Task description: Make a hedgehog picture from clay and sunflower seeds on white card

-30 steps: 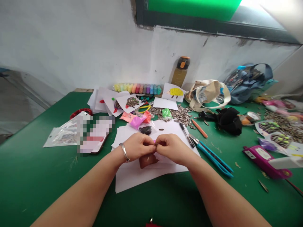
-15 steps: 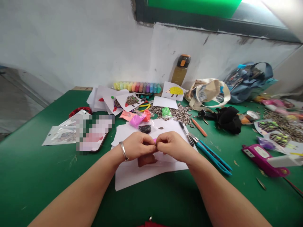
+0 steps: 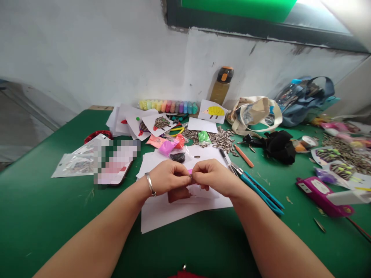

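Observation:
My left hand (image 3: 168, 175), with a silver bangle at its wrist, is closed in a pinch. Facing it, my right hand (image 3: 214, 177) pinches too, and the fingertips of both nearly meet. A tiny dark bit shows between them, too small to name. Below the fingers lies a brown piece (image 3: 179, 194), perhaps in a clear bag, partly hidden by my left hand. A bit of pink (image 3: 189, 171) peeks out behind the fingertips. Under it all is a stack of white paper (image 3: 162, 216) on the green table (image 3: 72, 235).
Beyond my hands are bags of purple clay (image 3: 168, 146) and black clay (image 3: 177, 156), and sunflower seeds (image 3: 223, 139). On the right lie blue-handled scissors (image 3: 262, 193), an orange stick (image 3: 244, 155) and a magenta glue gun (image 3: 321, 195). A phone (image 3: 117, 166) is at left.
My right hand has shifted slightly, its lower fingers now showing beneath. The fingertips of both hands stay close together, with a small dark bit a little more visible between them.

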`<state>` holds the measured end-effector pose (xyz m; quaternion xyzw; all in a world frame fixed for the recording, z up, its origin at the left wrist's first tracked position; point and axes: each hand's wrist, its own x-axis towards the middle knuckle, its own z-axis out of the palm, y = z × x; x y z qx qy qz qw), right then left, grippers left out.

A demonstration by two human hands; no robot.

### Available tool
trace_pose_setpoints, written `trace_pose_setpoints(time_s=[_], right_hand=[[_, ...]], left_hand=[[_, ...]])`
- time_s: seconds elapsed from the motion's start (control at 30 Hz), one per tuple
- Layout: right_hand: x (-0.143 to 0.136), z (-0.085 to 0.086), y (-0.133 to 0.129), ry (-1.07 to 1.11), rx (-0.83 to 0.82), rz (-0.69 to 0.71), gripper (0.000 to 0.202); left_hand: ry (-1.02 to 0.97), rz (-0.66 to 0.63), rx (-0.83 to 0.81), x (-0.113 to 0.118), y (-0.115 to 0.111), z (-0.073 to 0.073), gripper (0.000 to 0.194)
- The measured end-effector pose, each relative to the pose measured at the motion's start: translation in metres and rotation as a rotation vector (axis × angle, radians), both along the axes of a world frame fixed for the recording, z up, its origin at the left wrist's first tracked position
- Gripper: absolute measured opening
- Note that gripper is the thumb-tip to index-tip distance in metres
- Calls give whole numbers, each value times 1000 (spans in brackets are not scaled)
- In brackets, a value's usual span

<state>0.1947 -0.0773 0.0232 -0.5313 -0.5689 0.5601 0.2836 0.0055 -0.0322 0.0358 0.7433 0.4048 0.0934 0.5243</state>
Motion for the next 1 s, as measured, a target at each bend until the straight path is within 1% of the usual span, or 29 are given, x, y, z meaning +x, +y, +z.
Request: trace_pose_setpoints(time_s=[0.07, 0.13, 0.27, 0.33, 0.53, 0.67, 0.73, 0.87, 1.0], right_hand=[[-2, -1, 0, -51, 34, -19, 9], [-2, 0, 0, -48, 47, -36, 9], [0, 4, 0, 56, -28, -9, 14], [1, 5, 0, 54, -41, 11, 17], [-2, -3, -1, -60, 34, 6, 8], [-6, -1, -1, -136, 92, -28, 10], [-6, 3, -2, -84, 84, -52, 12], [-5, 7, -2, 91, 12, -28, 14], [-3, 2, 0, 66, 5, -33, 11]], left_hand=[[0, 1, 5, 1, 0, 0, 25], [-5, 9, 14, 1, 1, 1, 25], [-11, 47, 15, -2, 3, 2, 26], [-20, 52, 6, -2, 4, 3, 26], [-17, 23, 9, 0, 0, 1, 24], [-7, 36, 37, -1, 1, 2, 24], [5, 57, 57, -3, 3, 4, 25], [3, 73, 55, -5, 5, 7, 26], [3, 62, 20, -3, 4, 5, 26]])
